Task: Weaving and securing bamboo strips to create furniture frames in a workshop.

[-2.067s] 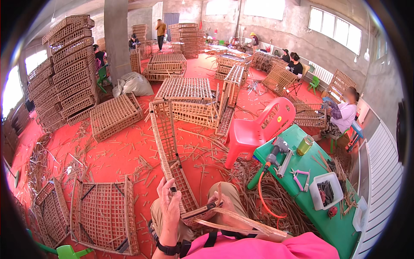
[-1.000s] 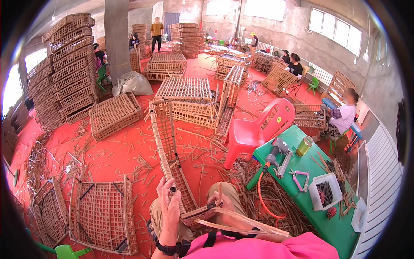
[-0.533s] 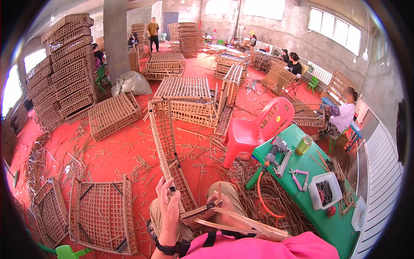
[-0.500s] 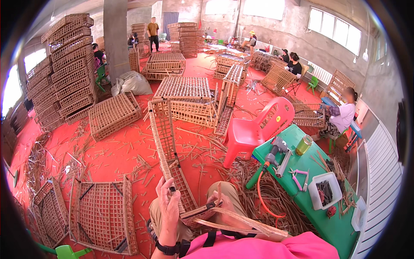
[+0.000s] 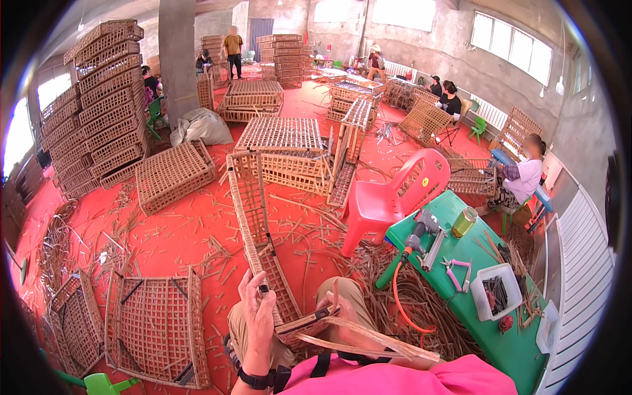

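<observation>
Between my knees stands a long, narrow woven rattan frame point(image 5: 247, 217), tilted away from me with its lower end near my lap. My left hand point(image 5: 258, 306) is closed round its left rail, close to a dark-wrapped spot. At the frame's lower corner my right hand point(image 5: 345, 312) is closed, partly hidden by the rattan. A short strip end pokes up beside its fingers. Loose flat rattan strips point(image 5: 388, 342) run from that corner to the right, across my right forearm. What exactly the right fingers pinch is hard to see.
At right, a green table point(image 5: 454, 289) carries a nail gun point(image 5: 426, 238), pink-handled pliers point(image 5: 455, 273), a jar point(image 5: 465, 222) and a white tub point(image 5: 497, 271). A red chair point(image 5: 388, 201) stands beyond. Woven panels point(image 5: 158, 322) lie left; rattan scraps litter the red floor. Several people work farther off.
My hands and the rattan frame look the same as before. Far back, a person in a hat has shifted posture.
</observation>
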Demonstrator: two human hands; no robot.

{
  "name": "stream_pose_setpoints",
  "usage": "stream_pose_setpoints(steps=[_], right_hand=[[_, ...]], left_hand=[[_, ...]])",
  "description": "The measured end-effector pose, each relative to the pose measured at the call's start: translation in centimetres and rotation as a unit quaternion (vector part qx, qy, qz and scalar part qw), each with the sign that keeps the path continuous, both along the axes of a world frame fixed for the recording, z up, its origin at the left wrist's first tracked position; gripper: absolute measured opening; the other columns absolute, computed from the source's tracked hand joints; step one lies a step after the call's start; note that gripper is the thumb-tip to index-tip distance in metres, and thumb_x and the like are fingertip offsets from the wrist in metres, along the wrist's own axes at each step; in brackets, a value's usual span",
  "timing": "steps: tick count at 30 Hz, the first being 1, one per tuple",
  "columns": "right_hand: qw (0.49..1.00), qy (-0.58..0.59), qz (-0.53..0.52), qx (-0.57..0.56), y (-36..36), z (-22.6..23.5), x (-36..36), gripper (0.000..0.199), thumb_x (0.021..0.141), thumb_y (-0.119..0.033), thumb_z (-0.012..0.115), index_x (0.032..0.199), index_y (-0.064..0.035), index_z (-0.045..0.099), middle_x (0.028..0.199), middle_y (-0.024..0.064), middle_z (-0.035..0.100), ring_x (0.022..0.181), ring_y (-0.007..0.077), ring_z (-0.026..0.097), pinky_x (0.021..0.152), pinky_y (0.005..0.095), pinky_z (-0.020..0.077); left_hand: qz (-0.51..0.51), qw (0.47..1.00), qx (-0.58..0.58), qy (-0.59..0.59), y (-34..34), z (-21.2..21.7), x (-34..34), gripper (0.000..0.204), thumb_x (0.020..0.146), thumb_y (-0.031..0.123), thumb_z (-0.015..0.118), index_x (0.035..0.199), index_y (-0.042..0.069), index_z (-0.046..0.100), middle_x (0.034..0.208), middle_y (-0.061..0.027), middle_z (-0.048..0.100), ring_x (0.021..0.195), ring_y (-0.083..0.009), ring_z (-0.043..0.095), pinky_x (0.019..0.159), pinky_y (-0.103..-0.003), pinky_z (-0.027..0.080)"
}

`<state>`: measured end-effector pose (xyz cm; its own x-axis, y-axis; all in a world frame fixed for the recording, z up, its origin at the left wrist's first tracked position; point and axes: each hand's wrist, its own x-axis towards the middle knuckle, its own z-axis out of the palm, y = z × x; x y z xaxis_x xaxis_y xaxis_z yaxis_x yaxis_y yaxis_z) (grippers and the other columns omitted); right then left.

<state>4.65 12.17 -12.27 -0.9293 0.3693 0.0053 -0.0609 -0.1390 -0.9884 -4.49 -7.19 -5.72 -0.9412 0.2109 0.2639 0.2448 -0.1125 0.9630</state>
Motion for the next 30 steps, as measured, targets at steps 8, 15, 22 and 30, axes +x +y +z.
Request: stream_pose_setpoints(steps=[8, 15, 22, 30], right_hand=[[0.998, -0.029, 0.007, -0.048, -0.4, 1.2, 0.2, 0.05, 0.104, -0.036, 0.042, 0.088, 0.0038, 0.067, 0.077, 0.0088, 0.065, 0.069, 0.016, 0.062, 0.067, 0.0311, 0.0493], [0.998, -0.027, 0.017, -0.054, 0.2, 0.0, 0.1, 0.051, 0.103, -0.038, 0.043, 0.087, 0.004, 0.068, 0.075, 0.009, 0.065, 0.069, 0.0161, 0.062, 0.068, 0.031, 0.0496], [0.993, -0.045, -0.007, -0.113, -0.5, 2.1, 0.5, 0.051, 0.099, -0.043, 0.049, 0.087, 0.0022, 0.068, 0.073, 0.0098, 0.066, 0.067, 0.0173, 0.063, 0.068, 0.0307, 0.0493], [0.991, -0.054, 0.006, -0.122, -0.7, 1.5, 0.0, 0.049, 0.098, -0.043, 0.05, 0.086, 0.0013, 0.068, 0.073, 0.0098, 0.066, 0.067, 0.0168, 0.062, 0.067, 0.0304, 0.0489]], left_hand=[[0.003, 1.0, 0.003, 0.001, -0.1, -0.1, 0.0, 0.048, 0.092, 0.023, 0.062, 0.138, 0.007, 0.056, 0.152, -0.017, 0.034, 0.143, -0.0285, 0.031, 0.117, -0.04, 0.025], [-0.001, 1.0, 0.011, -0.009, 0.2, 0.2, 0.1, 0.048, 0.092, 0.021, 0.062, 0.137, 0.007, 0.056, 0.152, -0.0166, 0.034, 0.142, -0.0279, 0.032, 0.115, -0.04, 0.026], [-0.004, 1.0, 0.013, -0.001, 0.4, -0.1, 0.0, 0.047, 0.092, 0.02, 0.062, 0.137, 0.008, 0.057, 0.152, -0.0165, 0.034, 0.142, -0.0275, 0.032, 0.115, -0.04, 0.027], [0.005, 1.0, 0.0, 0.004, -0.3, -0.8, -0.2, 0.048, 0.092, 0.015, 0.06, 0.139, 0.006, 0.055, 0.151, -0.0122, 0.034, 0.135, -0.0224, 0.037, 0.111, -0.035, 0.031]])
